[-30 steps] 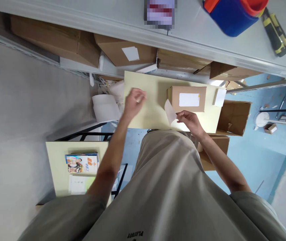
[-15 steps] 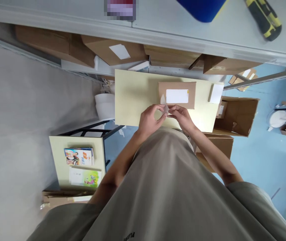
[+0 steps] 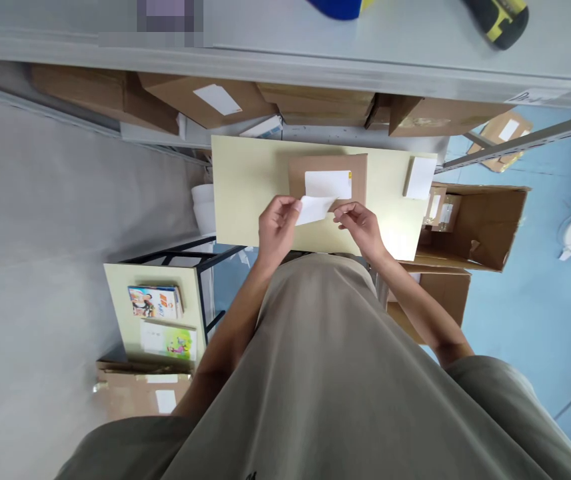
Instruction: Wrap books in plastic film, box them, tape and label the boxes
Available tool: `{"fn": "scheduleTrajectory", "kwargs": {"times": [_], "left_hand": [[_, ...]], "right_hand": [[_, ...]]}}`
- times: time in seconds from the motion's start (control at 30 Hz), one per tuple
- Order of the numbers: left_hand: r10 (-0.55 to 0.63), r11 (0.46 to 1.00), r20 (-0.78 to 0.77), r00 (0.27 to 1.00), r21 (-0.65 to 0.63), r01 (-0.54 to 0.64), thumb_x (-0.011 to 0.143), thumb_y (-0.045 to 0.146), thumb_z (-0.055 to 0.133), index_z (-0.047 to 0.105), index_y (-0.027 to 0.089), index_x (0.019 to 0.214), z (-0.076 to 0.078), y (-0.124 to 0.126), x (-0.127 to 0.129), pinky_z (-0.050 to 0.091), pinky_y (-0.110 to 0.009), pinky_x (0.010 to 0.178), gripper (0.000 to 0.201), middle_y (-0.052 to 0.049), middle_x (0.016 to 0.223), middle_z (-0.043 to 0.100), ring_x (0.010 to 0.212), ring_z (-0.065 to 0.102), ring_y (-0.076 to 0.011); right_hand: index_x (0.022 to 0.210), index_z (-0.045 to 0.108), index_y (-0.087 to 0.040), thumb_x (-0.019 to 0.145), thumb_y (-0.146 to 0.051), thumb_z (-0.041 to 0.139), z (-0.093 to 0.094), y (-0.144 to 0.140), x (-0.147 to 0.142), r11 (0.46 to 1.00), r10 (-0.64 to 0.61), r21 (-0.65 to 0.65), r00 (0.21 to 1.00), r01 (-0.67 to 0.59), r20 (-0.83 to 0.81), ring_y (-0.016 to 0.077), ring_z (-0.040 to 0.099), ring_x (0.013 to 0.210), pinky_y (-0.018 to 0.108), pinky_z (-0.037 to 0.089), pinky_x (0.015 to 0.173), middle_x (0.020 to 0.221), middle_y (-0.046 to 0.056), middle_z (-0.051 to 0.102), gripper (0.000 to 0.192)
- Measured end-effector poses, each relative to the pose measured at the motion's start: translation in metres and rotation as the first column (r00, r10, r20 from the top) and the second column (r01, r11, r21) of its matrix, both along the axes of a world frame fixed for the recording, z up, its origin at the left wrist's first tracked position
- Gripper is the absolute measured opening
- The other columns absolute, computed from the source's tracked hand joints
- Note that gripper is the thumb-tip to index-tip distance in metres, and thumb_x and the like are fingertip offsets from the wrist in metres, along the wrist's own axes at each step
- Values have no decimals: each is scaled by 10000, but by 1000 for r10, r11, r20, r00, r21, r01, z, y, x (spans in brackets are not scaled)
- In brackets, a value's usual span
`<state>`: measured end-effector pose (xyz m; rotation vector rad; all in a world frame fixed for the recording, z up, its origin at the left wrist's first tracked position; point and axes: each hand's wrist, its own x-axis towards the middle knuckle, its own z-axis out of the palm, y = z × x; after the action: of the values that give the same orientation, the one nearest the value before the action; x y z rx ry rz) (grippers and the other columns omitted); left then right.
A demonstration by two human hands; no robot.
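Watching from the head camera, I am seeing both hands holding one white paper slip [image 3: 314, 208] over the near edge of a pale yellow table [image 3: 245, 193]. The left hand [image 3: 276, 227] is pinching the slip's left end between thumb and fingers; the right hand [image 3: 360, 223] is pinching its right end. The slip is overlapping the near side of a brown cardboard box [image 3: 327, 175] bearing a white label [image 3: 328, 183]. A white card [image 3: 419, 177] is lying at the table's right end.

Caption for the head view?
Both hands, left hand and right hand, hold a white label above a cardboard box.
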<state>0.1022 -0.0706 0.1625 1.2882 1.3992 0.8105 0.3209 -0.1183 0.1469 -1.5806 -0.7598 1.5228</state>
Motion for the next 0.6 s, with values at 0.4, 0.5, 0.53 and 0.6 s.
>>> {"fn": "scheduleTrajectory", "kwargs": {"times": [0.4,0.5,0.53,0.6], "left_hand": [[155,974,116,981,-185,-132,1071,846,585,666,282,1122,-26,-4,0,665,-423,923,571,-80,1173,809,1218,794,-301],[216,956,76,973,-218,-196,1025,800,675,655,278,1086,-52,-2,2,656,-386,919,525,-59,1096,799,1132,792,-263],[242,944,48,969,-244,-223,1004,773,715,654,277,1068,-62,-1,2,651,-369,905,504,-49,1047,790,1087,787,-247],[277,914,-7,961,-307,-266,969,713,784,656,280,1032,-80,1,4,638,-340,869,456,-31,966,766,1012,769,-221]], "right_hand": [[909,711,-287,915,-803,798,-38,2,14,1000,20,17,997,-22,79,213,682,859,394,618,790,955,41,743,523],[926,700,-290,985,-752,743,-31,-1,14,994,35,98,983,-53,180,226,681,881,418,621,829,1004,57,749,468],[933,698,-293,1010,-722,725,-28,-2,14,987,51,133,970,-84,237,231,679,887,426,619,844,1028,63,749,437],[939,697,-300,1045,-661,695,-24,-6,14,966,111,179,924,-187,365,246,678,909,444,614,873,1069,77,748,376]]}}
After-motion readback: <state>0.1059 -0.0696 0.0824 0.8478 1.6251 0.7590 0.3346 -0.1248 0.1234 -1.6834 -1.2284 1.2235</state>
